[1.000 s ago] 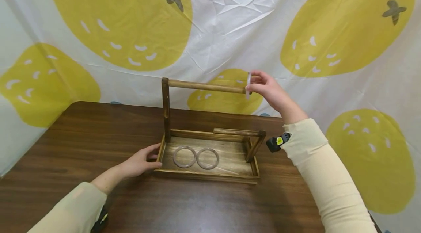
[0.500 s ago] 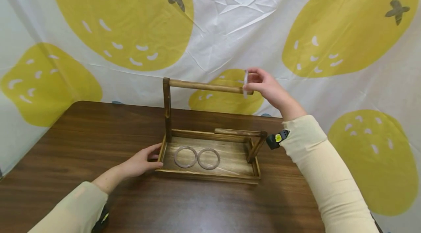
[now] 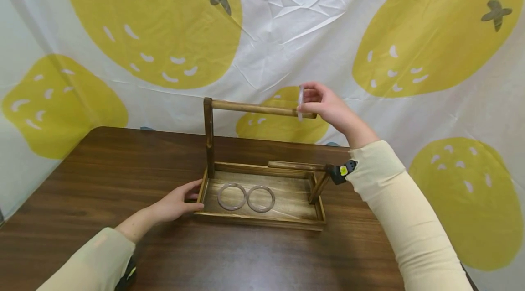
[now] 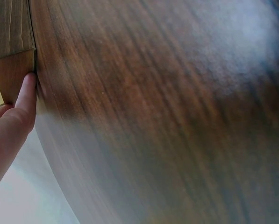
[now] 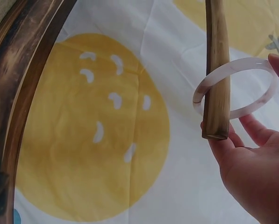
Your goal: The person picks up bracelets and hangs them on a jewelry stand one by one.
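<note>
A wooden bangle stand has a shallow tray base (image 3: 262, 221), a high bar (image 3: 254, 108) from its left post and a low bar (image 3: 297, 165) from its right post. My right hand (image 3: 328, 107) pinches a pale translucent bangle (image 3: 301, 99) between thumb and fingers. In the right wrist view this bangle (image 5: 258, 64) encircles the high bar (image 5: 217, 102) near its free end. My left hand (image 3: 175, 202) holds the tray's left end, thumb at the front corner; some of its fingers are hidden behind the end wall. Two similar bangles (image 3: 231, 209) (image 3: 261, 211) lie flat in the tray, side by side.
The stand rests on a dark wood-grain table (image 3: 123, 163). A white cloth with large yellow fruit prints (image 3: 156, 26) hangs behind it. The right wrist's black camera (image 3: 339, 173) overlaps the low bar's post in the head view.
My right hand has moved left, carrying the bangle along the high bar from its free end. The left hand, the stand and the two bangles in the tray have stayed put.
</note>
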Available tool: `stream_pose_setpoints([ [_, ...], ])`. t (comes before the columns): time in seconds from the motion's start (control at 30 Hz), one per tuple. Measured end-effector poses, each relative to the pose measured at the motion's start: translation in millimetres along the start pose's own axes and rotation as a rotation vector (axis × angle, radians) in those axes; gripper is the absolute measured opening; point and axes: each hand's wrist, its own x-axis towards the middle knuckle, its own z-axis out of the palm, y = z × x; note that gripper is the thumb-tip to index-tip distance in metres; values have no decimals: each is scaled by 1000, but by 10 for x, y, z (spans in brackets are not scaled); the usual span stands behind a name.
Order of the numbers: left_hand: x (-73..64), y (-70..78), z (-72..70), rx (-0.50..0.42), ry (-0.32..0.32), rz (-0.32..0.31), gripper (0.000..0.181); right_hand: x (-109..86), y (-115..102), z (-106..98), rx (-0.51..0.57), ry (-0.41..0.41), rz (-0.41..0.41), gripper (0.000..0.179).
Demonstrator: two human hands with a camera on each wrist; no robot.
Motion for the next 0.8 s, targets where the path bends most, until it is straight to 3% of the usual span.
stream_pose_setpoints([
  [0.8, -3, -3, 9, -16, 2, 1, 73, 112, -139, 120, -107, -42, -54, 65],
])
